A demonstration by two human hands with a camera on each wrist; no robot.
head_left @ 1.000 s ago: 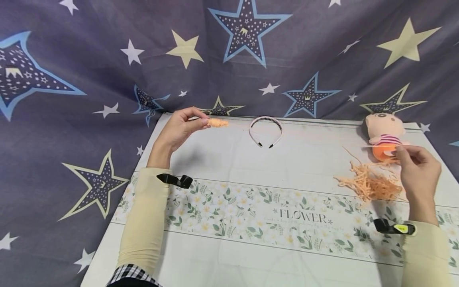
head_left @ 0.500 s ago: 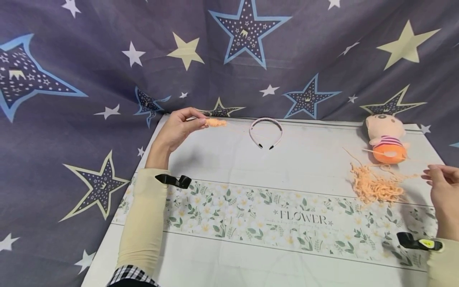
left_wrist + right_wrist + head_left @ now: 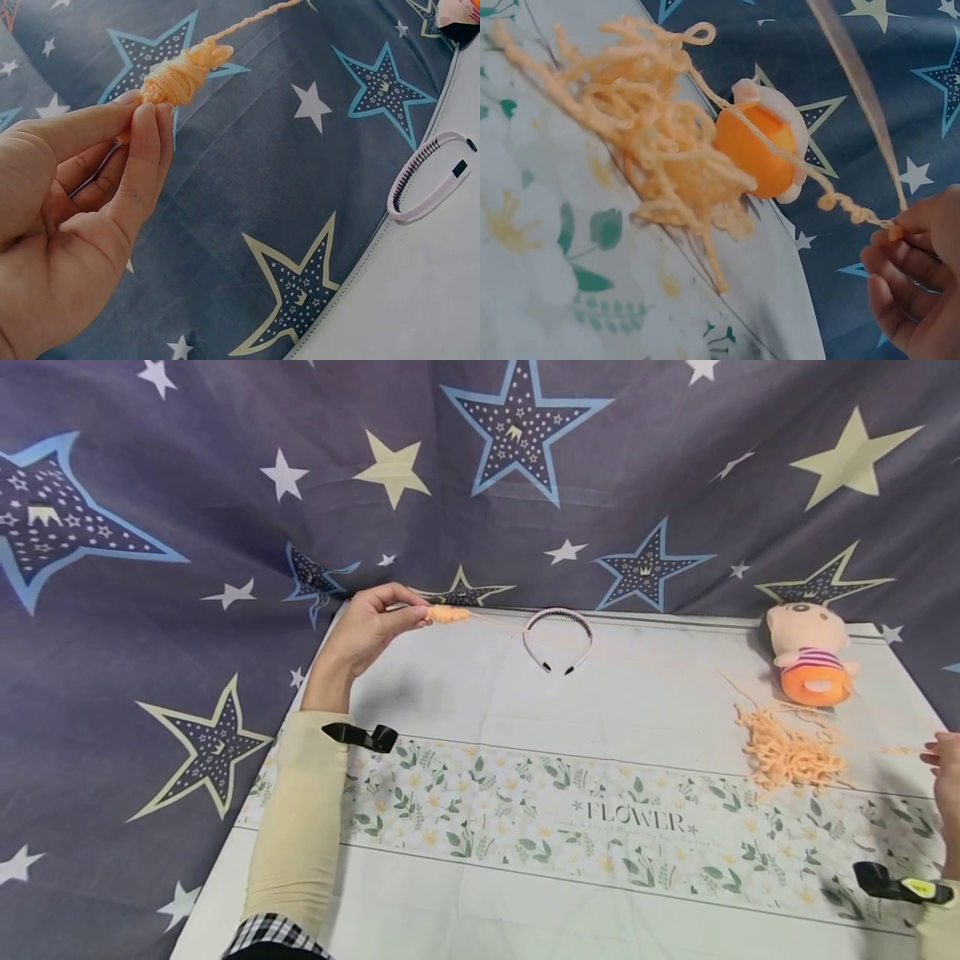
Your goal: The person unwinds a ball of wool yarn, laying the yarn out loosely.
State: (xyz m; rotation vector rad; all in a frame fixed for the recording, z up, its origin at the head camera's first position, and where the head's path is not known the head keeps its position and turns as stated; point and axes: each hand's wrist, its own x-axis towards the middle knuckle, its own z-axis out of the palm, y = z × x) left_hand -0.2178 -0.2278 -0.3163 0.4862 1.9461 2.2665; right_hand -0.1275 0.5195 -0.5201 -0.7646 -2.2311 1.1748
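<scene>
Between thumb and fingertips my left hand (image 3: 90, 180) pinches a small wound bundle of orange yarn (image 3: 176, 79); a strand runs off its far end. At the right edge of the head view, my right hand (image 3: 947, 777) is partly cut off. In the right wrist view its thumb and fingers pinch the yarn strand (image 3: 806, 161), which has small kinks close to the fingertips. Another length rises from that pinch, blurred. A loose, tangled pile of orange yarn (image 3: 793, 750) lies on the table to the left of the right hand.
A plush doll (image 3: 813, 656) with a striped top and orange bottom lies behind the yarn pile. A pink headband (image 3: 558, 639) with black teeth lies at the table's back edge. Star-printed cloth (image 3: 480, 527) hangs behind the white table (image 3: 465, 693), which has a floral band.
My right hand has moved right and slightly down, away from the doll, drawing the strand out. The yarn pile has shifted slightly and settled. My left hand stays nearly still with the bundle.
</scene>
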